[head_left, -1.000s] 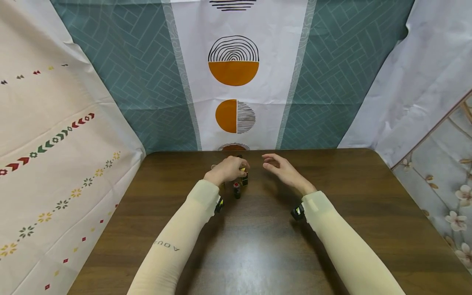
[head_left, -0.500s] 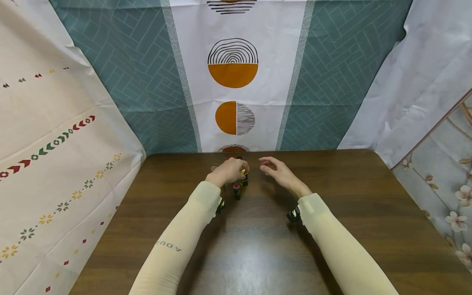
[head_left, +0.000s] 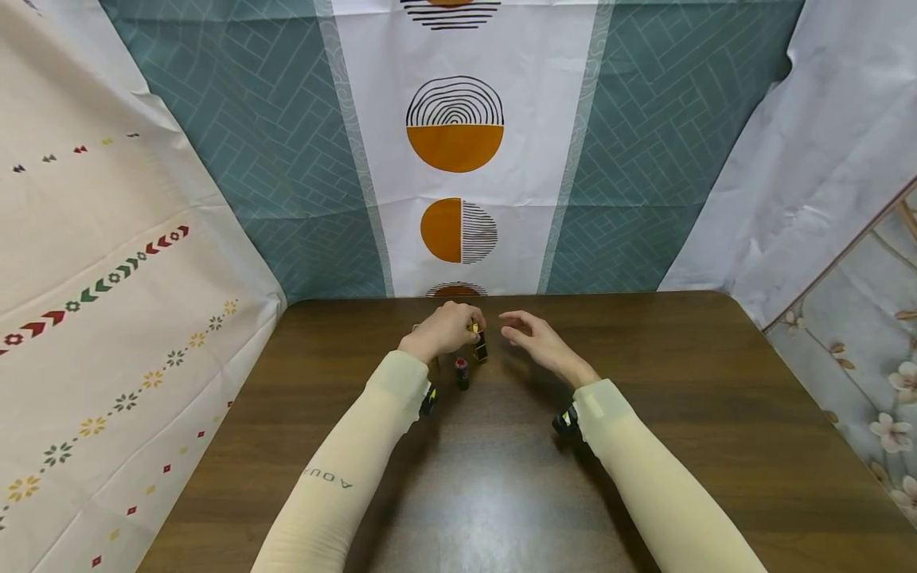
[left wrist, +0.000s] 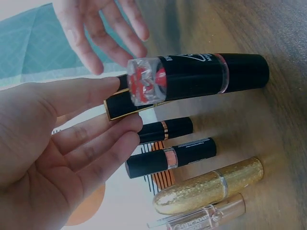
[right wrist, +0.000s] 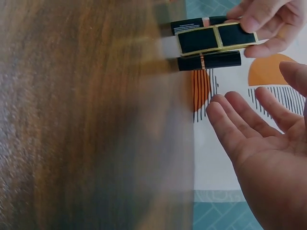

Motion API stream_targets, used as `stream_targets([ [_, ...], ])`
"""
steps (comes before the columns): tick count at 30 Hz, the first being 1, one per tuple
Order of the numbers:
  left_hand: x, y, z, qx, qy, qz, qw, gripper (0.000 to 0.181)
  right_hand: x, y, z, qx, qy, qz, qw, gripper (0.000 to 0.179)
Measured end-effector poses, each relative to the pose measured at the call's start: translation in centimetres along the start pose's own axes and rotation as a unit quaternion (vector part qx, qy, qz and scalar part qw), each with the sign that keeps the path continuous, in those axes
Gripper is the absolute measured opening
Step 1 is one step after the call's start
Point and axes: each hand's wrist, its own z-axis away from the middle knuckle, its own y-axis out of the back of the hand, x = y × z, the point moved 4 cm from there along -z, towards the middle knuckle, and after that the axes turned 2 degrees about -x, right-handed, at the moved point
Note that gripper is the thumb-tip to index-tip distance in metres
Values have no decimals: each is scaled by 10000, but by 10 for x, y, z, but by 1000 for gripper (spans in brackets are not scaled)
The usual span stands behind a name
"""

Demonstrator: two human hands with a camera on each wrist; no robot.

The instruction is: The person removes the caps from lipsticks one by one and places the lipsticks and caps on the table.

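Note:
My left hand (head_left: 446,328) pinches the upper end of a squarish black lipstick with gold edges (right wrist: 197,40) between thumb and fingers. In the left wrist view a round black lipstick with a clear cap (left wrist: 194,76) stands nearer the camera and partly covers the pinched one. To the right, my right hand (head_left: 540,344) hovers above the table with its fingers loosely bent, apart from everything. Behind the pinched lipstick stand two slim black lipsticks, one with a copper-coloured ring (left wrist: 180,127) and one with a pinkish band (left wrist: 192,153).
A gold textured lipstick (left wrist: 211,184) and a clear pinkish tube (left wrist: 206,218) stand beside the black ones, mostly hidden by my left hand in the head view. All are on a brown wooden table (head_left: 645,358). A patterned cloth (head_left: 458,159) hangs behind its far edge.
My right hand has drifted left, closer to my left hand. The gold-edged lipstick now leans slightly in my left fingers, which have hardly moved.

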Motion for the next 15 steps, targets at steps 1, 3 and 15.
stream_targets([
  [1, 1, 1, 0, 26, -15, -2, 10000, 26, 1, 0, 0, 5, -5, -9, 10000, 48],
  [3, 2, 3, 0, 85, -29, 0, 10000, 25, 2, -1, 0, 10, -47, -25, 10000, 49],
  [15, 8, 10, 1, 327, -215, 150, 9991, 26, 4, -6, -2, -79, -190, -313, 9993, 50],
])
